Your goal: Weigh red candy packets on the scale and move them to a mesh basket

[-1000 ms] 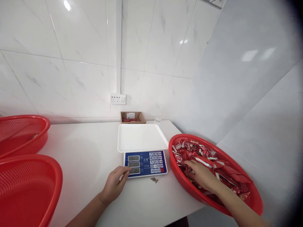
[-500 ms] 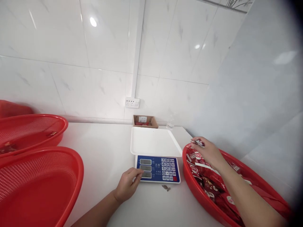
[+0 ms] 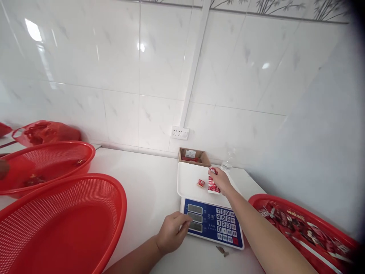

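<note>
A white and blue scale point(image 3: 212, 224) stands on the white table. On its white tray point(image 3: 186, 179) lies a small red and white packet point(image 3: 200, 183). My right hand point(image 3: 221, 180) is over the tray's right part, fingers closed on a red and white packet point(image 3: 212, 185) that hangs below the fingertips. Beside the scale's display, at its left edge, my left hand point(image 3: 174, 231) is closed with thumb and forefinger together; whether anything is between them is too small to tell.
Right of the scale is a red basket point(image 3: 256, 199) of wrapped packets. Two red baskets point(image 3: 121, 198) point(image 3: 91, 152) stand at the left, a red bag point(image 3: 54, 131) behind. A cardboard box point(image 3: 207, 159) and clear bottle point(image 3: 227, 163) are behind the scale. A person's hand point(image 3: 3, 168) shows far left.
My right hand has moved from the right basket to over the scale's tray with a packet. A small packet now lies on the tray. The view has shifted left, and another person's hand has appeared.
</note>
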### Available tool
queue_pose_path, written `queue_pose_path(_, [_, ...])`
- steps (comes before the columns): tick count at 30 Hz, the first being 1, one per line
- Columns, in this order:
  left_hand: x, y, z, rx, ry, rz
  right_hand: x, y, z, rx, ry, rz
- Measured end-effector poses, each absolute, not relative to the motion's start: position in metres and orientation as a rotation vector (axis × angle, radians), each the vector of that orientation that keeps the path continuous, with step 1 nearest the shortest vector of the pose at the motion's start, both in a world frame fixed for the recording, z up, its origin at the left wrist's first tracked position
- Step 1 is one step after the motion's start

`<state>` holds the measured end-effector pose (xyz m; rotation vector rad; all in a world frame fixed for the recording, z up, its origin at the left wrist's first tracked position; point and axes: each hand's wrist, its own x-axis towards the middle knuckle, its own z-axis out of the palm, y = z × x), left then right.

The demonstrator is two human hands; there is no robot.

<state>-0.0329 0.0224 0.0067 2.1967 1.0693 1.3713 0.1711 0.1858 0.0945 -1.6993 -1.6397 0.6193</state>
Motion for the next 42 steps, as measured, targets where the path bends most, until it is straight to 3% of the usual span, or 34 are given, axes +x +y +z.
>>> queue_pose_path(17, [-0.033,0.022,0.005,2.188,1.069,1.337,0.209,0.190,0.090,-1.751,-1.523,0.418])
queue_pose_path(42, [-0.033,0.023,0.003,2.172,1.068,1.304,0.198,0.158,0.088,-1.743,-2.342,0.447])
